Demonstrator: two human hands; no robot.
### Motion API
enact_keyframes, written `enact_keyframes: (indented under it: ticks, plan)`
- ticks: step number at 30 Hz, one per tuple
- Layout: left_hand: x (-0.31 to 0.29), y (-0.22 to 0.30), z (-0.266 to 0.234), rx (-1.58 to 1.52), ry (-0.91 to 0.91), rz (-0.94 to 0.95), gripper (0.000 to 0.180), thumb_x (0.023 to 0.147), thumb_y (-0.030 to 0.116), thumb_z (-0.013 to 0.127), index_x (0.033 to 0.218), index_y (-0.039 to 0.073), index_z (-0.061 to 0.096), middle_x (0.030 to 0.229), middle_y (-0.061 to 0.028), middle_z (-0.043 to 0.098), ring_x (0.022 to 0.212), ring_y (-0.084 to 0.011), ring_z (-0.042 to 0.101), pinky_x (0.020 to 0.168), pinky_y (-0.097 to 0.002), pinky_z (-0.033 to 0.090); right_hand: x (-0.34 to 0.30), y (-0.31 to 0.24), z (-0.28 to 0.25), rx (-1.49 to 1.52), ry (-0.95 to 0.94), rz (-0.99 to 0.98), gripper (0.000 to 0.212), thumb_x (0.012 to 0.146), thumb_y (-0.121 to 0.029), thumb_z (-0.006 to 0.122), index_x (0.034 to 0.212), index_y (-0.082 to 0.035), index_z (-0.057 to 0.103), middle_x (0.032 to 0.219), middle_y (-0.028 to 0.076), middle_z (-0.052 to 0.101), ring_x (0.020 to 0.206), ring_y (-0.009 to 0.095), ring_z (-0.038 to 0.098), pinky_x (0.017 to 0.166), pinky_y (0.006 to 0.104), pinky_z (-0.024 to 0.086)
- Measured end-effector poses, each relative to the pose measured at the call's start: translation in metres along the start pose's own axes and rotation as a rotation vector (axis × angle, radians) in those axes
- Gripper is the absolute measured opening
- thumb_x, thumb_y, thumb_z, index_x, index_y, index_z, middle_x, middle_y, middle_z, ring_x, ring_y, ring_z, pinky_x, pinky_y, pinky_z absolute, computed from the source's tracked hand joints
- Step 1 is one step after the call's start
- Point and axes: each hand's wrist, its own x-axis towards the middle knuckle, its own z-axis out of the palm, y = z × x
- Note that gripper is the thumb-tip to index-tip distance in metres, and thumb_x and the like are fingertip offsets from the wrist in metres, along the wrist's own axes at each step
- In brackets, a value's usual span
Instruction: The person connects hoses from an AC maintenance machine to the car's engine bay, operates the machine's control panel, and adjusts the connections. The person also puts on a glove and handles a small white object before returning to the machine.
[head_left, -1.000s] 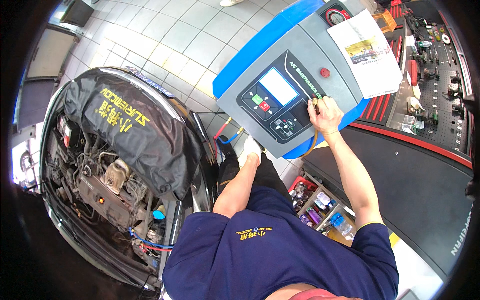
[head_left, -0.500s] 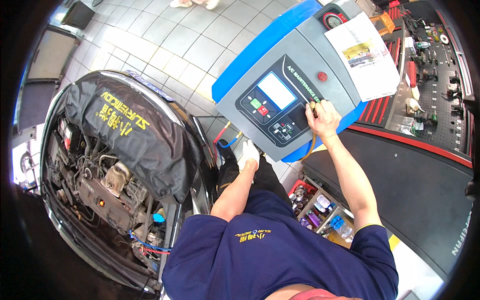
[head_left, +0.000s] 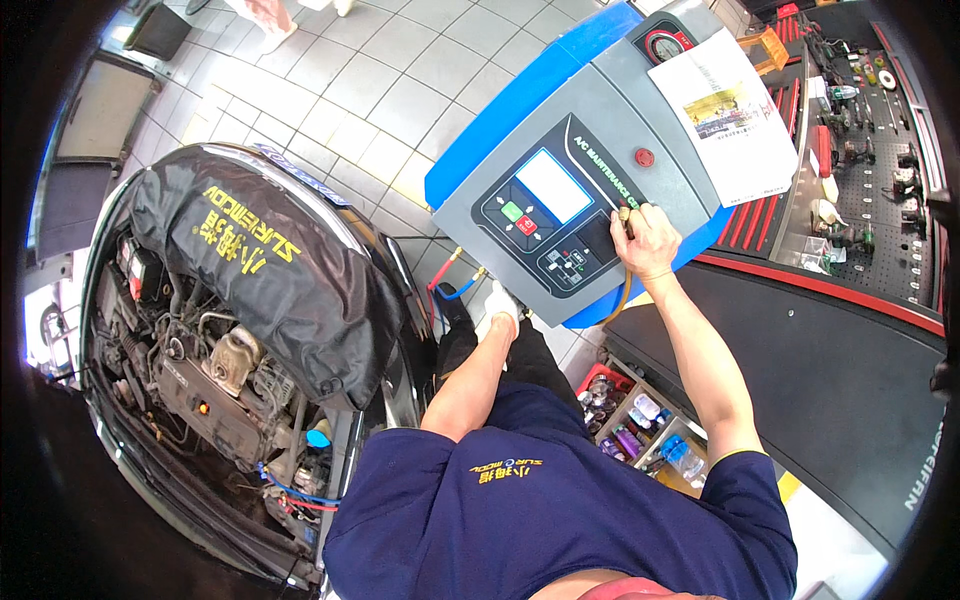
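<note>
My right hand [head_left: 650,241] is bare and closed around a brass hose fitting [head_left: 624,213], which it holds over the lower right of the control panel. A yellow-brown hose [head_left: 627,291] hangs below this hand and curves past the machine's edge. The grey and blue air-conditioning service machine [head_left: 600,110] has a lit screen [head_left: 553,186] and green and red buttons. My left hand [head_left: 499,306], in a white glove, is by the machine's near lower edge; its fingers are mostly hidden. Beside it, a red hose [head_left: 442,270] and a blue hose [head_left: 462,290] join the machine's side.
A car's open engine bay [head_left: 215,370] lies left, its fender under a black cover [head_left: 270,270]. At right stand a dark workbench [head_left: 790,350] and a tool pegboard [head_left: 870,190]. A drawer of bottles [head_left: 640,425] is below. Another person's leg [head_left: 268,18] shows on the tiled floor.
The other person's feet at the top have shifted, with a leg now farther left. Both my hands stay nearly where they were, the right one still on the brass fitting.
</note>
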Motion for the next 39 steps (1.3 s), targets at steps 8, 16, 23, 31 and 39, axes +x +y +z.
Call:
enact_keyframes:
  ticks: [8,16,23,31,39]
  plan:
    - [0.014,-0.028,-0.008,0.112,-0.007,0.374,0.050,0.118,0.051,0.042,0.144,0.015,0.065,0.127,-0.0038,0.072,0.108,-0.0188,0.071,0.080,-0.0378,0.059,0.000,0.000,0.000,-0.006,0.002,-0.006,0.032,0.089,-0.026,0.085,0.073,-0.014,0.061,0.076,0.003,0.054,0.068,0.023,0.062,0.055,0.0391,0.050]
    - [-0.009,0.012,-0.003,-0.048,-0.157,-0.104,0.053,0.114,0.051,0.040,0.105,0.010,0.074,0.085,-0.0067,0.073,0.058,-0.0230,0.061,0.050,-0.0402,0.044,-0.001,0.000,0.002,-0.005,0.011,0.001,0.031,0.089,-0.027,0.086,0.073,-0.015,0.062,0.075,0.003,0.054,0.068,0.023,0.062,0.055,0.0392,0.050]
    - [-0.031,0.014,0.002,-0.090,-0.105,-0.036,0.047,0.113,0.054,0.043,0.115,0.016,0.070,0.097,-0.0039,0.073,0.071,-0.0192,0.062,0.060,-0.0383,0.046,-0.001,0.001,0.002,-0.015,0.004,-0.004,0.031,0.088,-0.027,0.086,0.073,-0.015,0.062,0.076,0.003,0.054,0.068,0.023,0.063,0.055,0.0392,0.050]
    - [0.000,-0.012,0.003,-0.148,-0.004,0.213,0.045,0.115,0.045,0.040,0.113,0.011,0.070,0.097,-0.0056,0.074,0.071,-0.0217,0.069,0.058,-0.0384,0.049,-0.001,0.001,0.002,-0.007,0.007,-0.005,0.031,0.089,-0.027,0.086,0.073,-0.015,0.062,0.075,0.003,0.054,0.069,0.024,0.063,0.056,0.0394,0.051]
    - [-0.033,0.023,0.008,-0.124,-0.125,-0.070,0.047,0.114,0.049,0.039,0.093,0.017,0.065,0.070,-0.0019,0.061,0.049,-0.0191,0.049,0.045,-0.0380,0.032,-0.001,0.000,0.001,-0.025,0.011,-0.004,0.031,0.089,-0.028,0.085,0.073,-0.015,0.062,0.075,0.003,0.054,0.068,0.023,0.062,0.056,0.0394,0.050]
